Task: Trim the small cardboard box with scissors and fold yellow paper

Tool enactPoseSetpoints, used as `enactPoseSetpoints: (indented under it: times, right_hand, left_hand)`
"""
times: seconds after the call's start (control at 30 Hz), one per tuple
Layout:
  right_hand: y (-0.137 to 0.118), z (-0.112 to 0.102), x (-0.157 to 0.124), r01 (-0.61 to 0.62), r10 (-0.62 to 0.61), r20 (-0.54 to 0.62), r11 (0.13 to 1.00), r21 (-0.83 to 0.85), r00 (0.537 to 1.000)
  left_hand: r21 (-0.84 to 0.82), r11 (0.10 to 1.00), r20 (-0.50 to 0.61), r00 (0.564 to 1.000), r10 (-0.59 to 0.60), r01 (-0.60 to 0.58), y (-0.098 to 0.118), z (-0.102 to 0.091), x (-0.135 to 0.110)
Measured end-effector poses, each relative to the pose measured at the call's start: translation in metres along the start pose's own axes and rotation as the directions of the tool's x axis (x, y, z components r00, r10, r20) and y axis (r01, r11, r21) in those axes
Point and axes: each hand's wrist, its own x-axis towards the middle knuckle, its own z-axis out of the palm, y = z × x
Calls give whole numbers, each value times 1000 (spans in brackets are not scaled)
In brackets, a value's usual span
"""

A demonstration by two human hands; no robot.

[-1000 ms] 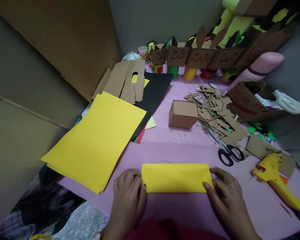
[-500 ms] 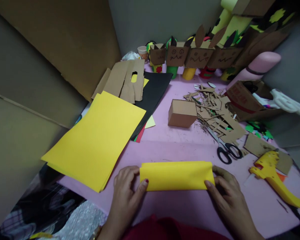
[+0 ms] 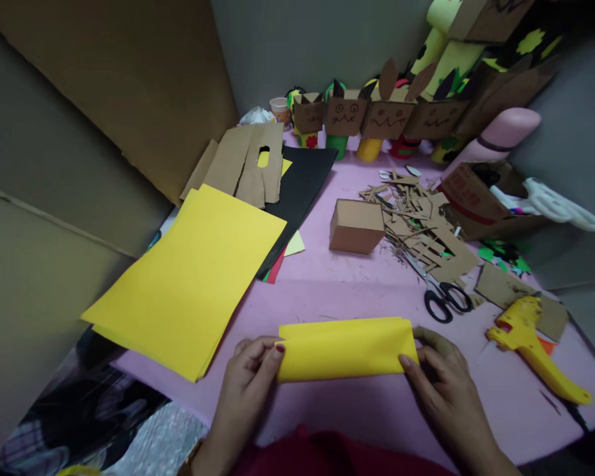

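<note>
A folded strip of yellow paper [image 3: 347, 350] stretches between my two hands, low over the pink table near its front edge. My left hand [image 3: 250, 377] pinches its left end, thumb on the front face and fingers behind. At the right end my right hand [image 3: 441, 373] grips the paper in the same manner, thumb at the lower corner. The front layer sits slightly askew from the back layer at the upper left. Beyond my left hand lie large yellow sheets [image 3: 193, 277]. A small closed cardboard box [image 3: 357, 226] stands past the folded paper.
Black-handled scissors [image 3: 446, 297] lie by a heap of cardboard scraps [image 3: 421, 218]. A yellow glue gun [image 3: 535, 347] rests at the right. Several box-headed figures [image 3: 344, 116] line the back. Black paper [image 3: 307, 178] and torn cardboard [image 3: 242, 155] lie behind the yellow sheets.
My left thumb has slid up to the paper's upper left corner, and the front layer now sits askew there. The right hand keeps its grip. The view has shifted slightly.
</note>
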Motion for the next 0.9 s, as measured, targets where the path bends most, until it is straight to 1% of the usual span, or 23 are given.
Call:
enactPoseSetpoints:
  times: [0.07,0.13,0.17,0.23,0.27,0.33,0.4,0.43,0.5,0.57,0.63,0.73,0.8,0.83,0.9]
  right_hand:
    - [-2,-1,0,-50,50,4,997,56,999]
    - [-3,-3,0,-129,132,-8,976,174,991]
    - [-4,-5,0,-172,180,-8,951,259,984]
    - [-3,-8,1,-229,239,37,861,454,970]
    - [-2,-10,2,-234,228,80,804,547,970]
    - [0,-14,3,-204,124,164,700,684,979]
    - [1,-18,3,-168,10,213,651,740,977]
    - [1,-19,4,-156,-31,230,649,745,973]
    - [0,-21,3,-135,-87,259,672,728,962]
    - [-1,-23,2,-92,-154,274,698,710,949]
    - [-2,-23,1,-23,-229,276,731,682,934]
    - [-2,-23,1,78,-300,285,800,595,910]
    - [-4,-28,1,148,-339,273,829,540,900]
    - [-6,-32,2,200,-368,243,831,519,897]
    - [-11,-44,3,327,-430,139,827,457,892]
  left_hand:
    - [-6,1000,2,1000,20,-20,-1,-2,0]
    - [-15,999,-8,999,52,-52,-3,-4,0]
    - [-26,997,-10,997,78,-78,-5,-4,0]
    - [-50,987,2,988,152,-152,-9,-5,-1]
    - [-66,979,18,981,193,-191,-11,-6,-2]
    - [-116,959,78,960,270,-260,-14,-8,-4]
    - [-156,933,157,925,347,-324,-14,-10,-5]
    - [-151,919,202,899,390,-364,-14,-11,-6]
    - [-91,884,303,833,463,-458,-13,-13,-6]
    - [-12,841,397,769,501,-542,-14,-15,-7]
    - [46,796,452,723,523,-604,-17,-16,-7]
    - [110,699,476,655,587,-707,-21,-16,-9]
    - [148,629,468,614,635,-763,-20,-16,-11]
    - [169,598,456,600,658,-784,-17,-17,-12]
    - [219,544,410,582,702,-810,-8,-21,-15]
